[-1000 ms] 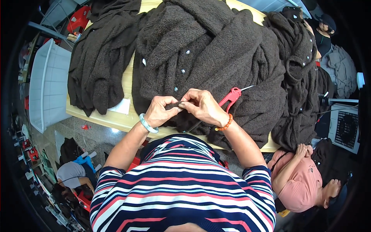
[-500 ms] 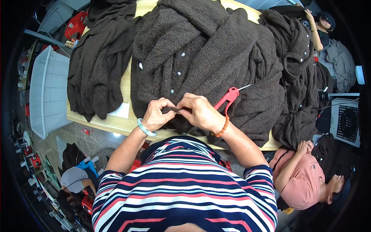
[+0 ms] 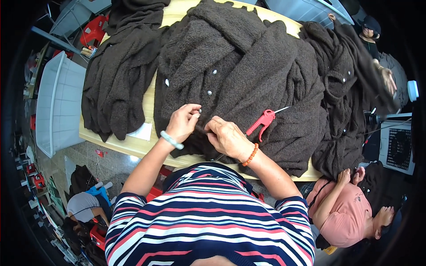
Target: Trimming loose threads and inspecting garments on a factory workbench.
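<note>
A dark brown knit garment lies heaped on the table in front of me. Small silvery buttons run down its front. My left hand, with a pale bangle on the wrist, has thumb and forefinger closed around the lowest button. Just to its right, my right hand, wearing orange beads, pinches the garment's edge; part of that grip is hidden by the fingers. A red air blow gun with a thin metal nozzle rests on the knit, right of my right hand.
More brown garments lie left and right on the wooden table. A white paper piece is near the front edge. A pale bin stands left. At right are a person in pink and another person handling brown knit.
My hands have moved apart; the left has gone from the knit edge up to the lowest button. My right hand keeps its pinch. The person at far right swings a brown garment.
</note>
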`<action>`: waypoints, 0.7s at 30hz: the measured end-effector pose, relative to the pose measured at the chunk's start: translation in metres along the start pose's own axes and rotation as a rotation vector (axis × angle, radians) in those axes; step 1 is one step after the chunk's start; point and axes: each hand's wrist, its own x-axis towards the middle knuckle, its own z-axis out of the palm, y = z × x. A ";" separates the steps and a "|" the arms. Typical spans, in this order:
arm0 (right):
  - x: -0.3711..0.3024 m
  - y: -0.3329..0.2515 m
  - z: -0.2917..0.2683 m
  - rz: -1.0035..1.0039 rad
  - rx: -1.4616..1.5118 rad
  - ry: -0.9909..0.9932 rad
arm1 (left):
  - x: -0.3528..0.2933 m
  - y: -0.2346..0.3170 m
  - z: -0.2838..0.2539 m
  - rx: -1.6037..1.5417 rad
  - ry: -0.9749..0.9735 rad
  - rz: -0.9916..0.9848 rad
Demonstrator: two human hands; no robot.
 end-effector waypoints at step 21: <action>0.003 -0.009 0.006 -0.045 -0.124 0.044 | 0.013 0.000 0.010 -0.004 -0.047 0.105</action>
